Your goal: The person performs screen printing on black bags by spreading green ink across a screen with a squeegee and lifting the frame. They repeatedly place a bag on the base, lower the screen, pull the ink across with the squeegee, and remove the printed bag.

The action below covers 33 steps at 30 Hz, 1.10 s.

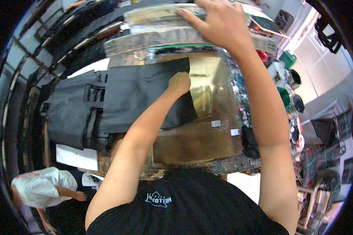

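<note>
A black fabric bag (141,94) lies flat on a shiny brown board (200,145). My left hand (179,83) is closed at the bag's right edge, with the dark cloth at its fingers. Beyond the board, a long pale frame (157,15), worn and stained, stands raised along the far side. My right hand (225,25) grips the top of this frame, its thumb on the near side and the other fingers partly cut off by the picture's upper edge. Another black bag (66,109) lies to the left, its strap-like parts meeting the first one.
Two small white tabs (215,123) sit on the board's right part. Cans and pots (296,102) line the right side. At the lower left is another person in a pale shirt (45,186), near a white sheet (76,156). Black bags (321,160) hang or lie at the far right.
</note>
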Each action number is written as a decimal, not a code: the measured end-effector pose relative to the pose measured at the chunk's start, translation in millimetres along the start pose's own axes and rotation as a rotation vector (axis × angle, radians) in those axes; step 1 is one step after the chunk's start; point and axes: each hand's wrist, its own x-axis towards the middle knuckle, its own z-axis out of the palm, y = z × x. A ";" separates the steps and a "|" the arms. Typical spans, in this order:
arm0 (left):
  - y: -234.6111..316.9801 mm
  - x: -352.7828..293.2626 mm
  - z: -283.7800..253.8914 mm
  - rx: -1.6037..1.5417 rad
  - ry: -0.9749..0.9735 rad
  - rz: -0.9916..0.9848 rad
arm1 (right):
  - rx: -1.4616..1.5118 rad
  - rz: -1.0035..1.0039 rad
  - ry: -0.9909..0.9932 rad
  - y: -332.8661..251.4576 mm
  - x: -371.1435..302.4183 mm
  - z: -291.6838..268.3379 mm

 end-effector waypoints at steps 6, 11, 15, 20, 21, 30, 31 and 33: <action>60.7 -16.9 38.5 -0.365 0.013 0.199 | 0.064 -0.023 -0.014 -2.6 5.2 -0.2; 16.6 -138.0 49.6 0.325 0.107 -0.005 | 0.080 -0.013 -0.140 10.6 13.0 2.1; 2.5 -144.4 61.1 0.212 0.086 0.039 | 0.102 0.063 -0.050 2.0 23.2 1.6; 21.9 -116.2 77.4 0.248 0.115 0.140 | 0.093 0.019 0.054 -1.3 15.5 -8.8; 27.7 -115.1 81.0 0.248 0.117 0.134 | 0.098 -0.003 0.064 -1.9 12.8 -10.2; 52.8 -133.0 94.1 0.168 0.168 0.122 | 0.063 0.012 -0.021 -5.0 14.0 -2.2; 53.2 -134.5 94.4 0.149 0.178 0.125 | 0.057 0.001 0.008 -0.9 9.9 -1.3; 54.6 -138.1 95.4 0.143 0.179 0.134 | 0.059 0.002 0.006 4.4 6.9 3.0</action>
